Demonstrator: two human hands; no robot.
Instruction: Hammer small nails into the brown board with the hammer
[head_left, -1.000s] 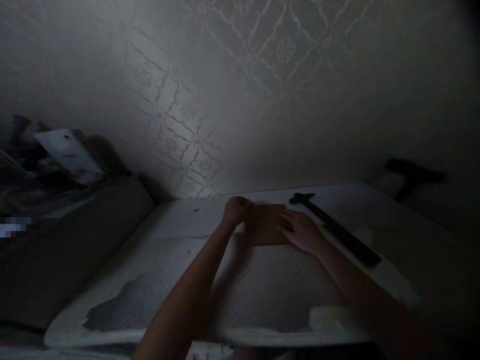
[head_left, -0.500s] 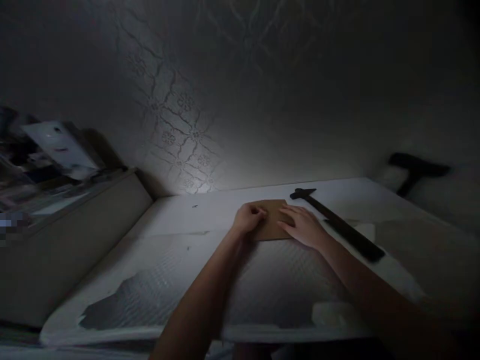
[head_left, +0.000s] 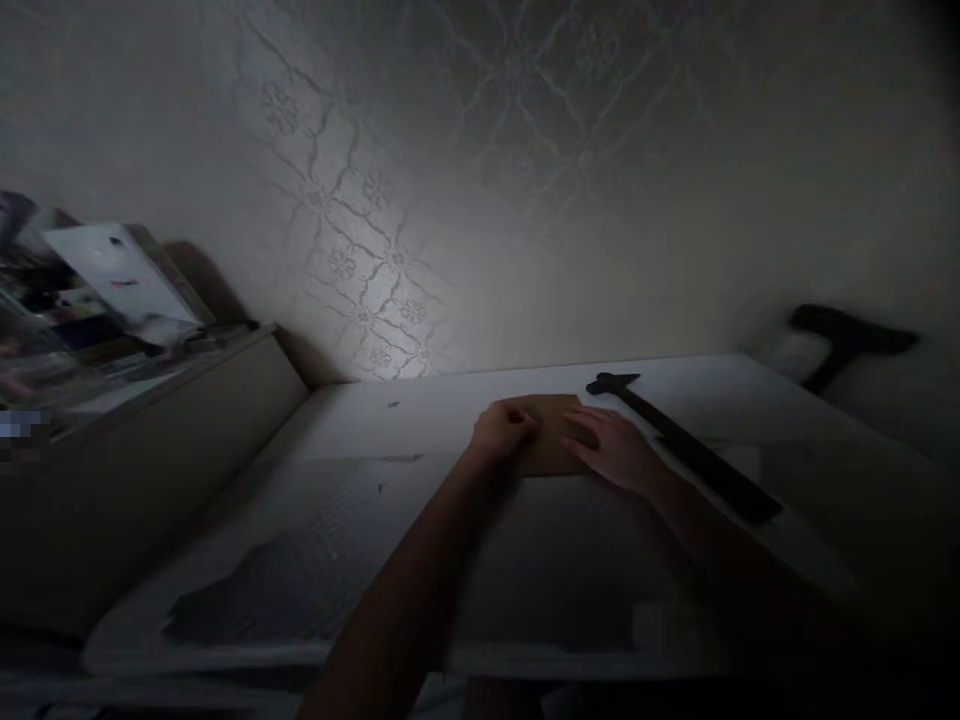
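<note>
A flat brown piece of cardboard [head_left: 553,440] lies on the white table under both of my hands. My left hand [head_left: 502,430] rests on its left side, thumb and fingertips curled together in a pinch; anything held there is too small or hidden to make out. On the right side of the cardboard, my right hand [head_left: 611,445] lies with its fingers spread, pressing down flat and holding nothing. Just to the right of that hand, a hammer [head_left: 686,450] with a dark handle lies slantwise, its head toward the wall.
A dark T-shaped object [head_left: 851,335], blurred, stands at the right. Small dark bits [head_left: 394,404] lie on the table at left. A raised ledge [head_left: 172,430] on the left carries a white box [head_left: 124,275] and clutter. Patterned wall [head_left: 510,250] rises behind.
The wall looks brighter and the near table and forearms darker. The view has shifted slightly. Both hands keep the same pose on the cardboard.
</note>
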